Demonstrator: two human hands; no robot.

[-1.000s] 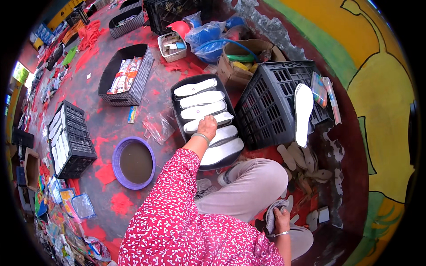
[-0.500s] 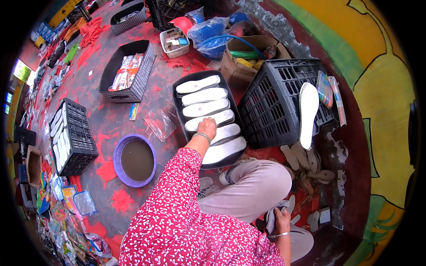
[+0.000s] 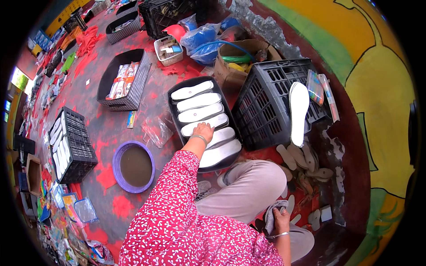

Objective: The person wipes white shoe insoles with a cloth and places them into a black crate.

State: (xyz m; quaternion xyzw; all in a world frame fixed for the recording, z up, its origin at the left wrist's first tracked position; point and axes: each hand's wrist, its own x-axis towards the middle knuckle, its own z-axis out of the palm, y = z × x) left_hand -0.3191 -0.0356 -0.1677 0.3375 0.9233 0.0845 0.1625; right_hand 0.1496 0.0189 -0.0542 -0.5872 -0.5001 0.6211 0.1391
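In a dark oblong tray (image 3: 174, 116) several white insoles (image 3: 200, 114) lie in a row. My left hand (image 3: 203, 131) reaches into it, its fingers bent and closed over the white insole (image 3: 217, 120) fourth from the far end. That insole still lies among the others. Beside my right knee, my right hand (image 3: 281, 220) is closed round a crumpled grey cloth (image 3: 269, 217). A large white insole (image 3: 298, 113) rests on top of the grey plastic crate (image 3: 262, 106), right of the tray.
A purple basin (image 3: 116, 170) of murky water stands left of the tray. Beyond it is a black crate (image 3: 82, 153) with white insoles. A woven basket (image 3: 133, 99) holds packets. Loose insoles (image 3: 306, 159) are heaped below the grey crate, near the painted wall (image 3: 381, 111).
The view has shifted slightly. My left hand stays at the same insole in the tray, and my right hand keeps the grey cloth beside the knee.
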